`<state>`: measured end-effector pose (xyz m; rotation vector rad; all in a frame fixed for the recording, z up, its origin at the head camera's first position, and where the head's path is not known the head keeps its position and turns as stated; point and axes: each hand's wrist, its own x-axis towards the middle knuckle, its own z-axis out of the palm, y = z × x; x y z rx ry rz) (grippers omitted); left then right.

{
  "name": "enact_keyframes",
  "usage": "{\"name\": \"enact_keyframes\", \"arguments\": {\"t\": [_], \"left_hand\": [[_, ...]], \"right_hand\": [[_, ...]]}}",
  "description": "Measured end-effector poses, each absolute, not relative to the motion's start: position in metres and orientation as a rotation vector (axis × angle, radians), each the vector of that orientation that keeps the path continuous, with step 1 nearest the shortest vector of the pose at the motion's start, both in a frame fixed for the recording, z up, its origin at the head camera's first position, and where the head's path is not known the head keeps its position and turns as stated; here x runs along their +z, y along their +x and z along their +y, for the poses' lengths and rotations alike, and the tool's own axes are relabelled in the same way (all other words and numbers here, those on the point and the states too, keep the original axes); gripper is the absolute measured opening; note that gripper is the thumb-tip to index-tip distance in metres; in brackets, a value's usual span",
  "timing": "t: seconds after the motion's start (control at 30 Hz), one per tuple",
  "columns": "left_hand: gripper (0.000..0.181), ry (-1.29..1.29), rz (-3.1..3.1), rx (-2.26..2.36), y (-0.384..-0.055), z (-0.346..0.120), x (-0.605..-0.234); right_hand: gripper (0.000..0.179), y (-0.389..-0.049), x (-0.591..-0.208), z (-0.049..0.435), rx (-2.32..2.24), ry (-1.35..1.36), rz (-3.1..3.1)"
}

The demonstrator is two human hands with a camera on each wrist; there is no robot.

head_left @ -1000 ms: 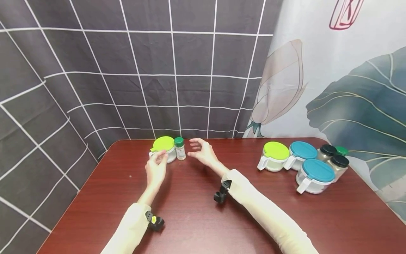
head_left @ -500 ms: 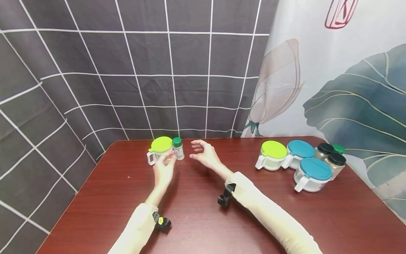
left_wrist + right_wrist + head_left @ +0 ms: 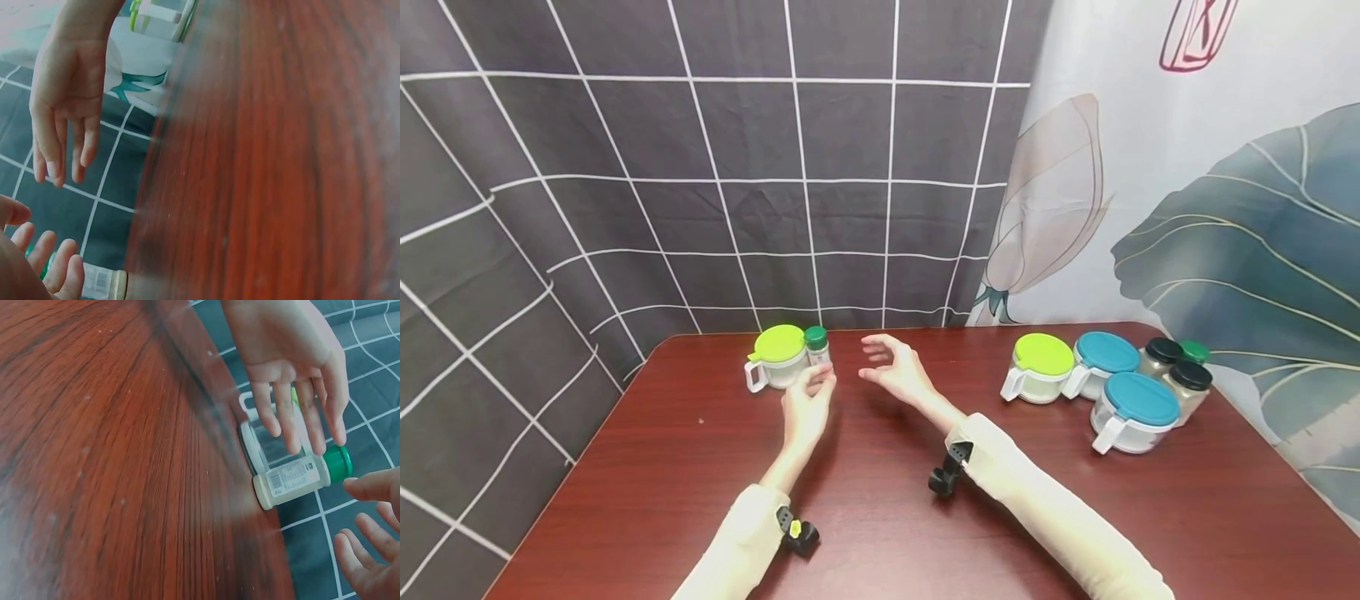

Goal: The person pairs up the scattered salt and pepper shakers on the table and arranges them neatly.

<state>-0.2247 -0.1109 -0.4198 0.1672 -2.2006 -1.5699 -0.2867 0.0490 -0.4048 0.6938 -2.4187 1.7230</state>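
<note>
A small spice jar with a green cap (image 3: 816, 337) and a white label stands close against a clear lidded pot with a lime-green lid (image 3: 778, 343) and a white handle. My left hand (image 3: 807, 408) is in front of the jar, its fingers loosely bent and holding nothing; it overlaps the jar's lower part in the head view. To the right, my right hand (image 3: 901, 375) is apart from the jar, thumb and fingers spread. Between the two hands, the right wrist view shows the jar's label (image 3: 292, 477) and the left hand (image 3: 294, 369) hanging beside it.
At the right stand another lime-lidded pot (image 3: 1043, 357), two blue-lidded pots (image 3: 1105, 353), two black-capped jars (image 3: 1189, 377) and a green-capped one (image 3: 1195, 352). The wooden table (image 3: 880, 525) meets a dark grid-patterned curtain (image 3: 737, 208) along its back edge.
My left hand has moved right, from in front of the lime-lidded pot to in front of the spice jar. The right hand has shifted slightly right and stays spread. The view has turned slightly.
</note>
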Motion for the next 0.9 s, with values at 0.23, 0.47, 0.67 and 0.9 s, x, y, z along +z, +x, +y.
{"name": "enact_keyframes", "arguments": {"t": [0.23,0.47,0.67,0.9], "left_hand": [[0.023,0.083,-2.187,-1.577,-0.224,-0.104,-0.418],[0.025,0.047,-2.162,-1.641,-0.223,-0.096,-0.409],[0.025,0.047,-2.143,-1.664,-0.223,-0.089,-0.407],[0.024,0.010,-2.126,-1.688,-0.223,-0.078,-0.408]], "right_hand": [[0.048,-0.281,-0.403,0.059,1.731,0.698,-2.404],[0.048,-0.277,-0.404,0.066,1.714,0.696,-2.401],[0.048,-0.268,-0.396,0.073,1.708,0.709,-2.410],[0.048,-0.269,-0.401,0.085,1.690,0.725,-2.398]]}}
